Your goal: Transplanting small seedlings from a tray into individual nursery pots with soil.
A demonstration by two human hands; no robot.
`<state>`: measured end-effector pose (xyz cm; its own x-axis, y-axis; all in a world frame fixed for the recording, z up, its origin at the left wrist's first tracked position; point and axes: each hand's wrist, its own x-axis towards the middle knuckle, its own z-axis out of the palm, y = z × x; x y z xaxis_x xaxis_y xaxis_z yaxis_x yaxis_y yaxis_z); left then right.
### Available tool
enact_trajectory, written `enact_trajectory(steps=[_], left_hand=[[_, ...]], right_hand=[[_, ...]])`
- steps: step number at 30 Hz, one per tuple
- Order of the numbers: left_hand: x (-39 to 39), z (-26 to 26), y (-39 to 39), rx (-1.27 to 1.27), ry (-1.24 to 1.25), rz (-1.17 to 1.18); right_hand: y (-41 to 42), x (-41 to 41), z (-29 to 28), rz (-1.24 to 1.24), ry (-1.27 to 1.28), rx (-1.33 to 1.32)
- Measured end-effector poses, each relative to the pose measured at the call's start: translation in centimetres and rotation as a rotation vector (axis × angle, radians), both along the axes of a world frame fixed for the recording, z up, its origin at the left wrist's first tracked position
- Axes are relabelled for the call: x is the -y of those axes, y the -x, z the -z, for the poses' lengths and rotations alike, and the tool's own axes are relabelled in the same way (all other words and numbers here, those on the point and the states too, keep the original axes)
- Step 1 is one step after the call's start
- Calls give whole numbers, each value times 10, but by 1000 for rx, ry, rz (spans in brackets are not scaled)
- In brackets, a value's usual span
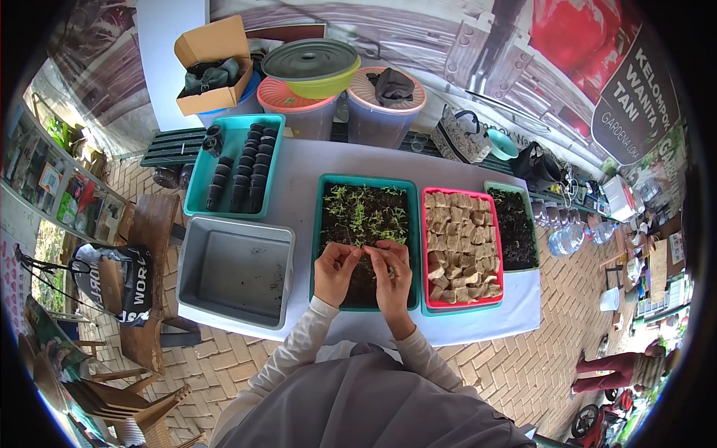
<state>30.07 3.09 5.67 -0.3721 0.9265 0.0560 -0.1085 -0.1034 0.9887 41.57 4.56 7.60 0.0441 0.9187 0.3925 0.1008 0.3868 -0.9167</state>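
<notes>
Over the front half of a teal plastic tray (417, 224) of dark soil, my two hands meet at the fingertips. My left hand (336, 273) pinches a thin green seedling (358, 239) between thumb and forefinger. Close against it, my right hand (393, 274) pinches at the same spot, its other fingers curled. The seedling's lower end is hidden by the fingers. Behind my hands, small leafy seedlings (358, 207) grow in the tray's far part. Just right of it, a pink-red tray (500, 246) holds rows of brown, paper-like wrapped plugs (460, 241).
Left stands a grey plastic tub (238, 269) with soil specks. Behind it, a turquoise tray (193, 196) holds stacked black pots (257, 162). At right lies a pale green tray (529, 224) of dark soil. Lidded bins (386, 123) line the back. A person (622, 369) is far right.
</notes>
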Motion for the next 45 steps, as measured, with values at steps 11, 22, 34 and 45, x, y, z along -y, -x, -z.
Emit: enact_trajectory(steps=[11, 22, 34, 45], left_hand=[[-2, 0, 4, 94, 3, 53], [-3, -4, 8, 111, -49, 123], [1, -31, 12, -767, -206, 56], [4, -34, 15, -899, -121, 80]], right_hand=[[-5, 4, -15, 179, -343, 614], [-9, 3, -12, 21, -206, 431], [-26, -12, -9, -220, 244, 97], [-27, -14, -1, -277, 349, -69]])
